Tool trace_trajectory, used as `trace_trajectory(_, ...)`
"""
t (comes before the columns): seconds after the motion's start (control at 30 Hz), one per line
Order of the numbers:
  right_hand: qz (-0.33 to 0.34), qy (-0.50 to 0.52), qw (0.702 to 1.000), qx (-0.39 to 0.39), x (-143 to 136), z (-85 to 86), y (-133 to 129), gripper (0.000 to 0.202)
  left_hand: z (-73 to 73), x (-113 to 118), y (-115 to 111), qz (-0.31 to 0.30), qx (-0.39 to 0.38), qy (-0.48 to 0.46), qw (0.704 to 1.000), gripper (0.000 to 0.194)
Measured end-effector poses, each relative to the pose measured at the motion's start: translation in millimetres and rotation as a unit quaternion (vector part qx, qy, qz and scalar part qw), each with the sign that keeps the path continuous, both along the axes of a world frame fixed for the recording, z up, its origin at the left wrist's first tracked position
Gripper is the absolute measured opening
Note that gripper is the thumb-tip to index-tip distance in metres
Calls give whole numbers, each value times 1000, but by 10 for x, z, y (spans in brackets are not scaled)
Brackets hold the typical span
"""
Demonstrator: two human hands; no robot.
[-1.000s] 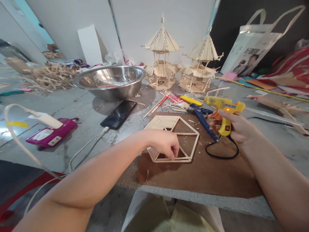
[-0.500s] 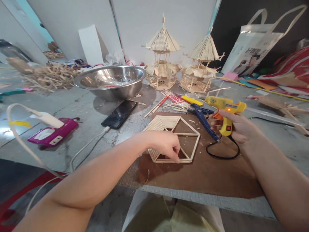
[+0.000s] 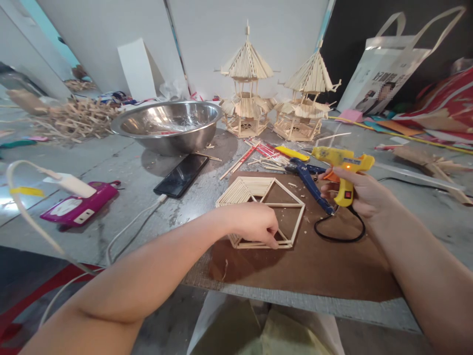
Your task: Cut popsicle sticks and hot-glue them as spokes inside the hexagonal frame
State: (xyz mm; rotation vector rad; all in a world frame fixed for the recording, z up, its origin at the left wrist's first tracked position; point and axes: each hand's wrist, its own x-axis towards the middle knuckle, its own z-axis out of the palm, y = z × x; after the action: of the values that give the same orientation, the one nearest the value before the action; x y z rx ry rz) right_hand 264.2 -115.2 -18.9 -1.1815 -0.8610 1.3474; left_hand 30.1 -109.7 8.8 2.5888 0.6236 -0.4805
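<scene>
A hexagonal frame of thin wooden sticks (image 3: 297, 227) lies flat on a brown board (image 3: 314, 276). Rows of sticks fill its left and upper-left sections, while the right sections show bare board. My left hand (image 3: 258, 224) reaches over the frame, fingers curled, its thumb and fingertip closed on a wooden stick (image 3: 284, 243) along the near edge. The wrist and hand hide part of the frame. Held above the board's right side, a yellow glue gun (image 3: 343, 167) with a lit orange light is gripped in my right hand (image 3: 364, 192), its nozzle pointing left.
Blue pliers (image 3: 312, 185), a yellow utility knife (image 3: 291, 153) and loose sticks lie behind the frame. Two stick pagodas (image 3: 247, 66) (image 3: 308, 74) stand farther back. To the left are a steel bowl (image 3: 166, 140), a phone (image 3: 181, 175) on a cable and a purple power strip (image 3: 79, 204).
My left fingertips have shifted very slightly along the frame's near edge. The glue gun stays in almost the same place in my right hand, and the whole view has drifted a little.
</scene>
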Motion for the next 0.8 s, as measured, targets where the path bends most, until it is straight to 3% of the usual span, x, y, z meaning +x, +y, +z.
trace_trajectory(0.23, -3, -6, 1000, 4, 11, -29, 13, 9, -63, -11, 31, -4, -27, -12, 1000, 19)
trace_trajectory(0.8, 5, 4, 1000, 8, 11, -17, 10, 9, -35, 3, 21, 0, -76, -28, 997, 13)
